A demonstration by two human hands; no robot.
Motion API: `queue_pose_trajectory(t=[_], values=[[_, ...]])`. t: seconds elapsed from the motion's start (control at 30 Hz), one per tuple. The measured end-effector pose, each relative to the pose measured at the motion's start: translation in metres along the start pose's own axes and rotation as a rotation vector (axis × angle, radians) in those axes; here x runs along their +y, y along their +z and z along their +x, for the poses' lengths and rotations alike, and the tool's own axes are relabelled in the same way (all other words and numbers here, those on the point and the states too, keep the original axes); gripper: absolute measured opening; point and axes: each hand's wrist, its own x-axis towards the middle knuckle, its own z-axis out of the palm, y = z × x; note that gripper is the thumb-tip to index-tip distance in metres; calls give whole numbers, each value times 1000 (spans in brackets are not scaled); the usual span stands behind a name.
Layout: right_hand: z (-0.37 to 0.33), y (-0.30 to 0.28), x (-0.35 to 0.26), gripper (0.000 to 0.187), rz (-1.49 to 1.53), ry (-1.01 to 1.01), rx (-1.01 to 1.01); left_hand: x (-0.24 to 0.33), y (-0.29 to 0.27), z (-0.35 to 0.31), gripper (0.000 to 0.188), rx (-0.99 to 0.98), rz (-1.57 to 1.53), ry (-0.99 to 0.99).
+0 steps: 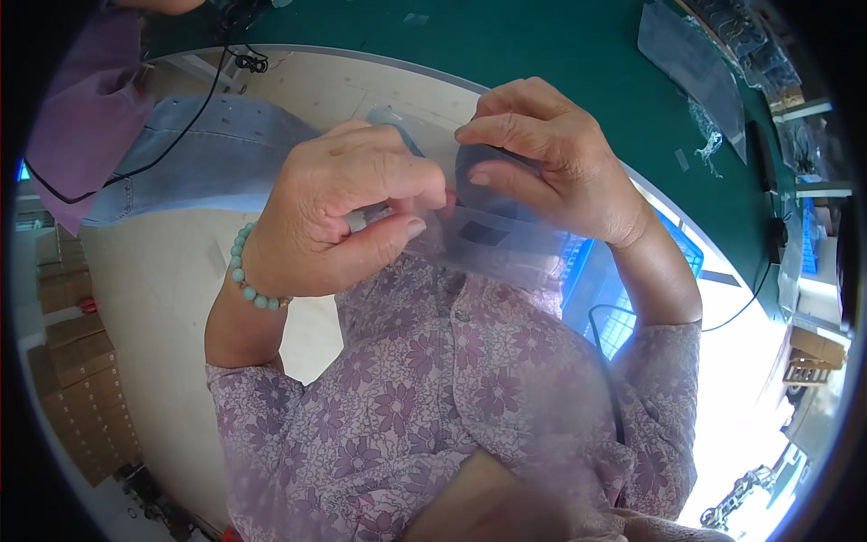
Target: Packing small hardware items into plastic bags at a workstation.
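Clear plastic bag (pixel 519 257) is hanging mid-air between the two hands, in front of the person's chest; dark rectangular patch (pixel 483 233) is showing on its face. Left hand (pixel 339 203) is working at the bag's left side, fingers curling, thumb tip and index standing apart in this view; can't tell whether the hidden fingers are clamping film. Right hand (pixel 564 158) is touching the upper right part, thumb and index tips showing a gap with the bag's dark-looking edge running between them; can't tell how firmly anything is being gripped. Green bead bracelet (pixel 239 262) is circling the left wrist. Floral shirt (pixel 397 406) is filling the near middle. Blue plastic basket (pixel 623 307) is sitting right of the bag, partly hidden by the right forearm. Green table (pixel 388 54) is spanning the far side and curving down the right; clear sheet (pixel 691 68) is lying at its far right, crumpled film strip (pixel 709 135) beside it. Co-worker in a purple top (pixel 95 117) and blue jeans (pixel 217 154) is occupying the far left. Cardboard boxes (pixel 86 397) are standing near left.
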Motion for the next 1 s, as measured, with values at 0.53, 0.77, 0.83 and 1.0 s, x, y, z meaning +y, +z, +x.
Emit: queue_pose_trajectory(t=[0.53, 0.77, 0.83, 1.0], values=[[6, -22, -4, 21, 290, 343, -110, -3, 18, -17, 40, 386, -156, -236], [6, -9, -2, 25, 390, 395, -14, -22, 39, -5, 34, 546, 25, -377], [4, -2, -5, 37, 223, 294, -55, -24, 37, -5, 33, 548, 96, -362], [1, 21, 7, 65, -59, 122, 36, -45, 37, -1, 33, 528, 131, -368]])
